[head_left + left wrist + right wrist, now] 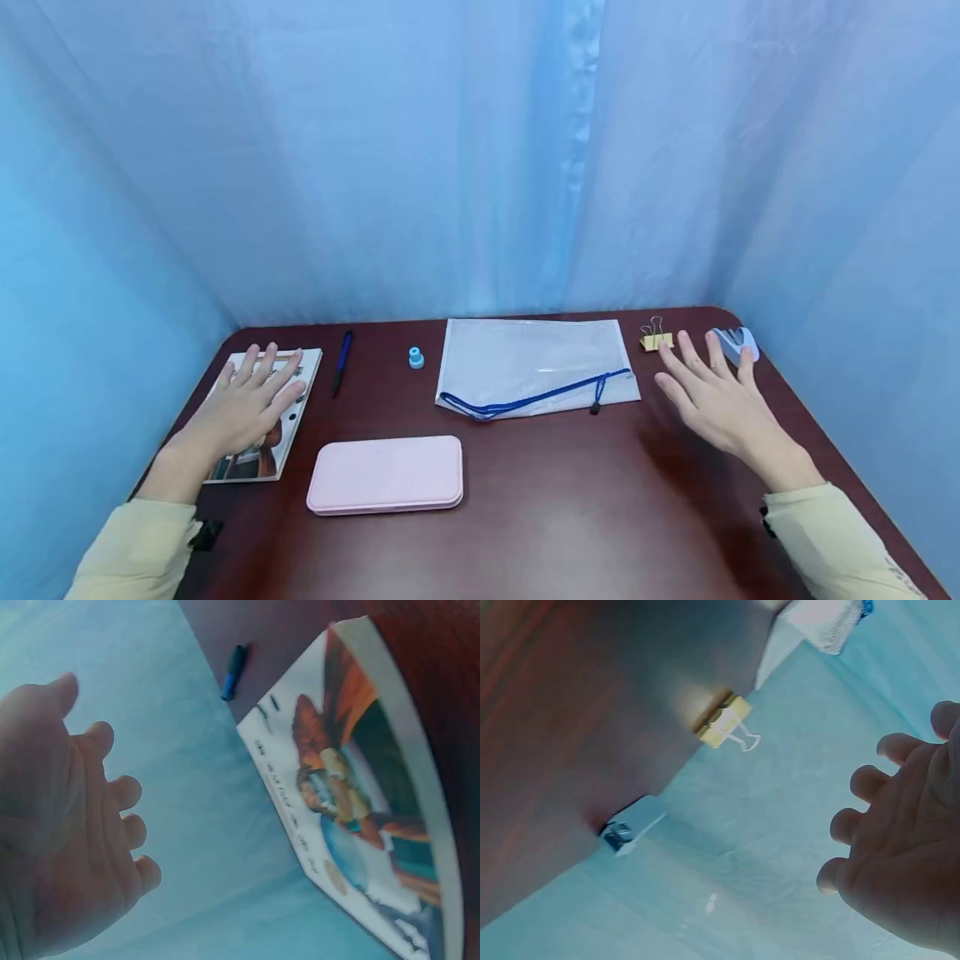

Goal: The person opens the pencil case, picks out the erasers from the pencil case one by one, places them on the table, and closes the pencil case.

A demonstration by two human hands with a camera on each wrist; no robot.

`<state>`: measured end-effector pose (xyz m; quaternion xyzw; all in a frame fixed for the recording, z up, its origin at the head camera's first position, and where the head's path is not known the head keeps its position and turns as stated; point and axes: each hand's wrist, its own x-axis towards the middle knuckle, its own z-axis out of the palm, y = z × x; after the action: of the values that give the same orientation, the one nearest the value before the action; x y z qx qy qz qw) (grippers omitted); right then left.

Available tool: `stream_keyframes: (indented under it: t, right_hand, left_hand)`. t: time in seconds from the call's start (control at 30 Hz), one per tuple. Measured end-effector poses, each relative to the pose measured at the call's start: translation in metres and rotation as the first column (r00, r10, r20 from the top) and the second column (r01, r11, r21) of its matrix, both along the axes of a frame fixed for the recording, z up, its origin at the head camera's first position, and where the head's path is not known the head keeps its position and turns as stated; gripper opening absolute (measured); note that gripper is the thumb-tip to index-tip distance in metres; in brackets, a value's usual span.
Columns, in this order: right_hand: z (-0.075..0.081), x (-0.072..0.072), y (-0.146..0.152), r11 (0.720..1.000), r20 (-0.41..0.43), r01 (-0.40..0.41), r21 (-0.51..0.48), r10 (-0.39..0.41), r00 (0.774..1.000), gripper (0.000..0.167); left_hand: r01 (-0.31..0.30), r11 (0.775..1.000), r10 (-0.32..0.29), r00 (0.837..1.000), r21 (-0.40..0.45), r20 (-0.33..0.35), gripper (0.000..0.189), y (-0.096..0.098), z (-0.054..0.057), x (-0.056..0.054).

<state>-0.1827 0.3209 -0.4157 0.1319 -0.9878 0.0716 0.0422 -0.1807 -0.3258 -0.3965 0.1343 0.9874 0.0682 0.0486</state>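
My left hand (243,410) hovers over a book (288,446) at the table's left side, fingers spread and holding nothing. In the left wrist view the illustrated cover of the book (352,787) shows apart from the hand (75,817). Over the right side my right hand (712,400) is spread too, with nothing in it. Just beyond its fingertips are a yellow binder clip (657,341) and a light blue and white device (738,343), partly hidden by the fingers. Both also appear in the right wrist view, the clip (724,721) with its wire handles out.
A mesh zip pouch (536,358) with a blue cord lies at the back middle. A pink case (386,475) lies nearer the front. Between book and pouch are a blue pen (342,364) and a small light blue piece (416,358). Blue curtains (375,167) surround the table.
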Motion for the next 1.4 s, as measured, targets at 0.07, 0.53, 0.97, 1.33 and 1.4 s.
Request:
stream_keyframes:
  t: [0.07,0.53,0.97,1.33,1.4]
  right_hand:
    - [0.001,0.003,-0.007,1.0,-0.015,-0.018,0.005,0.018,1.0,0.067]
    - [0.021,0.019,-0.082,0.913,-0.312,-0.389,-0.122,0.337,0.888,0.066]
    - [0.02,0.04,-0.173,0.549,0.03,-0.389,-0.74,0.605,0.796,0.084]
    - [-0.029,0.025,-0.225,0.626,0.261,-0.264,-0.734,0.619,0.741,0.097]
    - [-0.033,0.022,-0.231,0.665,0.282,-0.273,-0.695,0.602,0.747,0.1]
  left_hand:
    - [0.022,1.0,-0.022,1.0,0.011,0.0,0.069,-0.002,0.005,0.002]
    - [0.434,0.899,-0.379,0.834,0.053,-0.402,0.072,0.01,0.015,0.023]
    - [0.559,0.813,-0.386,0.725,0.162,-0.57,0.085,0.022,-0.04,0.048]
    - [0.39,0.883,-0.319,0.907,0.261,-0.274,0.101,0.031,-0.066,0.055]
    - [0.38,0.882,-0.32,0.918,0.28,-0.236,0.103,0.032,-0.067,0.052]
